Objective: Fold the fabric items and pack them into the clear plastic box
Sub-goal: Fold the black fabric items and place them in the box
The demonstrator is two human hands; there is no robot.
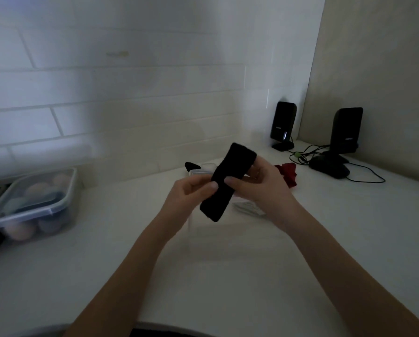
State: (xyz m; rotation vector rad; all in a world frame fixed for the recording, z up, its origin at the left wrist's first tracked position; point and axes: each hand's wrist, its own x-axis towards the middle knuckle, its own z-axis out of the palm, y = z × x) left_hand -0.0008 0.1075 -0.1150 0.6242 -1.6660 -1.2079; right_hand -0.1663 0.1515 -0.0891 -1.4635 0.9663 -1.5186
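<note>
Dim white counter (pixel 227 276), two hands folding a black fabric strip (pixel 226 182).
Left hand (pixel 191 193) and right hand (pixel 264 183) pinch its middle; a loose pinch could let the fold spring open.

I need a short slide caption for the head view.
Both hands hold a black fabric strip above the white desk.

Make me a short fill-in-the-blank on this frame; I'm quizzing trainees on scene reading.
1. Both hands, left hand and right hand, hold a ____ fabric strip.
2. The crumpled cloth right of the hands is ____.
3. Near the wall corner stand ____ black speakers.
4. The lidded container sits at the table's ____ side.

Missing words: black; red; two; left
</note>
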